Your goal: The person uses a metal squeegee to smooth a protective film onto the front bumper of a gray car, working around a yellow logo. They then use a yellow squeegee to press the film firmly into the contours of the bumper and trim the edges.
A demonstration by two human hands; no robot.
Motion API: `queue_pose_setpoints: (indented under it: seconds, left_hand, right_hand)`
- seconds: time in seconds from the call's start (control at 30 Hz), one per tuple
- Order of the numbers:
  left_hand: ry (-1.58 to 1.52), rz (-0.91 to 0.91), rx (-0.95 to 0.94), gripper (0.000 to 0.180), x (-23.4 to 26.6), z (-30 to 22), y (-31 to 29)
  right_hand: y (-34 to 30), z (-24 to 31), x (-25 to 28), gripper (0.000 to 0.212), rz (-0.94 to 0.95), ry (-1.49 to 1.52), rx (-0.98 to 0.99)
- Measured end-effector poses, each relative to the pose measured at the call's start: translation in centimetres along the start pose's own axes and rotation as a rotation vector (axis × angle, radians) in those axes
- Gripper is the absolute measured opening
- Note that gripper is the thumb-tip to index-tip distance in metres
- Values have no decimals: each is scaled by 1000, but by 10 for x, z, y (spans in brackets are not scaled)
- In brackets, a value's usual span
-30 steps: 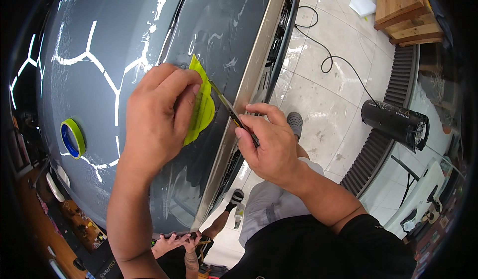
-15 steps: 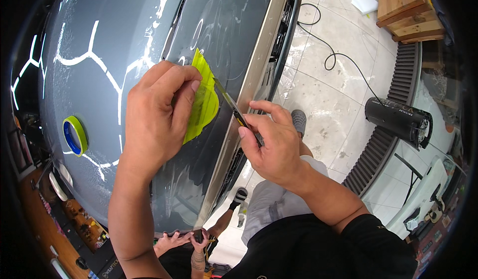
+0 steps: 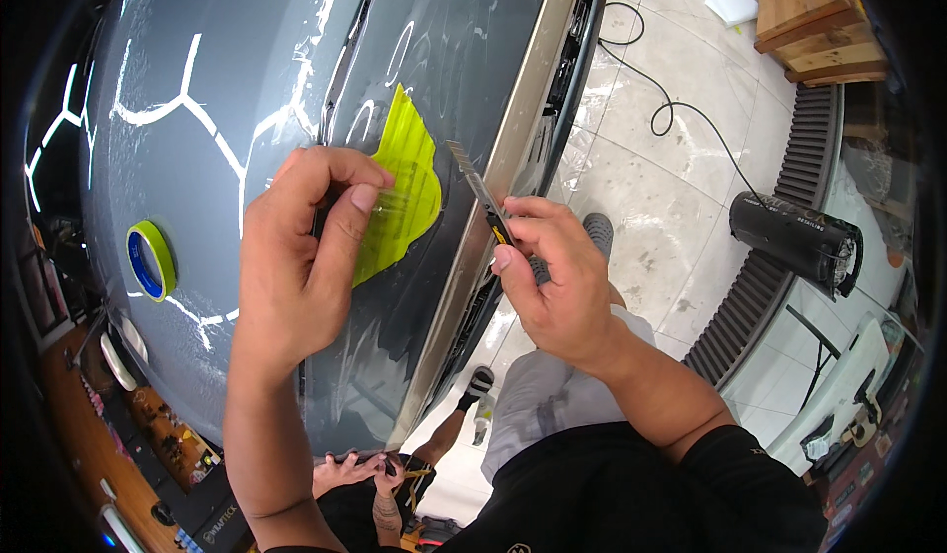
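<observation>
Pinching with thumb and forefinger, your left hand (image 3: pixel 301 257) appears to grip a clear strip (image 3: pixel 397 200), which stretches right from the fingertips across a yellow-green patch (image 3: pixel 414 158). Whether the pinch also takes in some of the patch, you cannot tell here, as your hand covers its left side. The patch sits just right of that pinch, over the grey car panel (image 3: pixel 207 45), its upper end rising to a point and its right edge bulging and wavy.

Your right hand has its fingers closed around the dark handle of a snap-off knife (image 3: pixel 475 183). From that grip the blade runs up and left, its tip near the patch's right edge and seemingly apart from it.

Expect the clear strip to be light, limp and easily creased or torn; a flat fingertip pinch close to its end should suit it. The patch looks thin and pliable too, best lifted by an edge. The knife should feel light and stiff, but its long bare blade could flex or snap, so hold it by the handle only. Well left of your pinch, a roll of tape (image 3: pixel 168 257) rests on the panel.
</observation>
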State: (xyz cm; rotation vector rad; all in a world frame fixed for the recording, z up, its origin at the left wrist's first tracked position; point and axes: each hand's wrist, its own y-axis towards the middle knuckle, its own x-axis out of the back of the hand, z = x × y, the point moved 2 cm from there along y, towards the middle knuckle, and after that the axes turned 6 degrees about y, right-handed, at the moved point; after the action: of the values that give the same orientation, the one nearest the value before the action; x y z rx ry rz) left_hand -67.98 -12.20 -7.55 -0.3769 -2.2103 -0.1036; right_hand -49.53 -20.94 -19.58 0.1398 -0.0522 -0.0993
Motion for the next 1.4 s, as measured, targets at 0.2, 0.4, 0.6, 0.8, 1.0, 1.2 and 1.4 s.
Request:
queue_pose_setpoints:
  seconds: [0.2, 0.4, 0.6, 0.8, 1.0, 1.2, 1.4]
  left_hand:
    - [-36, -22, 91, 8, -1, -5, -3]
    - [-92, -56, 99, 9, -1, -2, -11]
    - [-33, -50, 97, 12, 4, -2, -16]
    - [566, 190, -292, 36, 1, -31, -3]
    - [636, 307, -440, 10, 1, -27, 11]
    - [596, 480, -411, 7, 5, -29, 31]
    - [663, 576, -234, 7, 21, -28, 31]
  right_hand:
    - [-2, -3, 2, 22, 20, 28, -11]
    - [-5, -3, 1, 20, 7, 77, -62]
    - [-5, 1, 1, 17, 22, 95, -77]
    - [-11, -2, 2, 20, 42, 137, -190]
    - [-37, 2, 2, 21, 96, 447, -441]
    - [-49, -7, 6, 28, 127, 579, -618]
    - [-47, 2, 11, 29, 151, 563, -613]
